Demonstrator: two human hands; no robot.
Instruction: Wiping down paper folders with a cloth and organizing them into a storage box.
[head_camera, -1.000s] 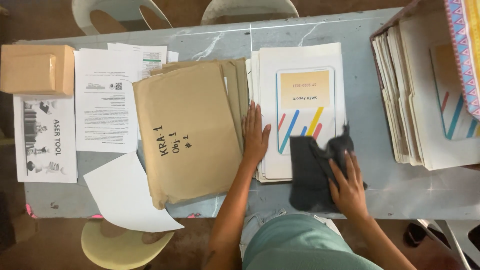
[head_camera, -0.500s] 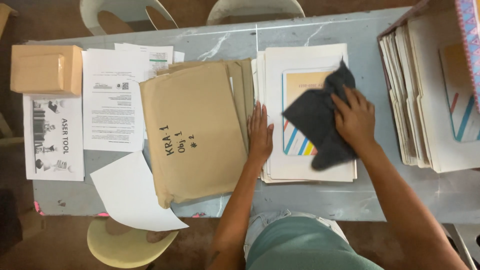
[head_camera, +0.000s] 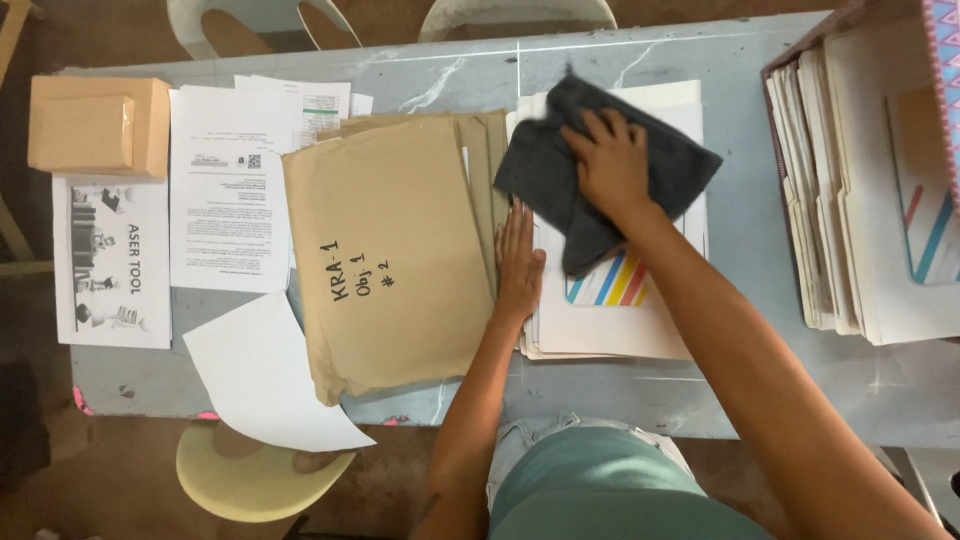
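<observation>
My right hand (head_camera: 610, 165) presses a dark grey cloth (head_camera: 545, 165) flat onto the top of a stack of white folders (head_camera: 610, 320) in the middle of the table. The top folder shows a cover with coloured diagonal stripes (head_camera: 610, 283) below the cloth. My left hand (head_camera: 518, 262) lies flat, fingers together, on the left edge of that stack, right beside a pile of brown envelopes (head_camera: 395, 260) with handwriting on the top one.
Printed sheets (head_camera: 225, 190) and a small cardboard box (head_camera: 95, 125) lie at the left of the grey marble-look table (head_camera: 745, 200). A blank white sheet (head_camera: 265, 375) overhangs the near edge. More white folders (head_camera: 860, 200) stand at the right. Pale plastic chairs sit around the table.
My right hand has carried the grey cloth from the near right corner of the folder stack up and left to its far part. My left hand has stayed put.
</observation>
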